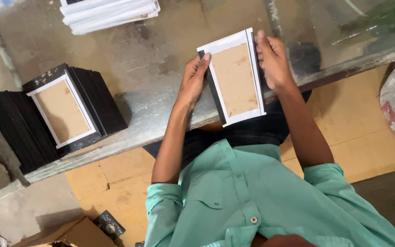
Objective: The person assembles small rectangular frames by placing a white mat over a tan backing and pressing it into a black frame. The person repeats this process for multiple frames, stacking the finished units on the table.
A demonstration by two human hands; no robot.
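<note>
Item: rectangular brown board panel with white paper border and black edge (235,79), held over the worn grey workbench (152,59), its near end projecting past the bench's front edge.

Grip: the left hand (193,80) is closed on the panel's left long side, fingertips laid along the black edge. The right hand (273,59) is pressed flat against the right long side, fingers extended over the folded white flap.

Handling, as judged: the flap is best smoothed with even pressure from one end to the other, the opposite edge being kept steady so the border is not skewed or creased.

Appearance: brown centre matt, faintly mottled; white border uniform; lower left corner showing black.

Adjacent: a stack of like black-edged panels (65,110) lies well apart on the bench; a pile of white sheets (110,13) sits at the far side.
</note>
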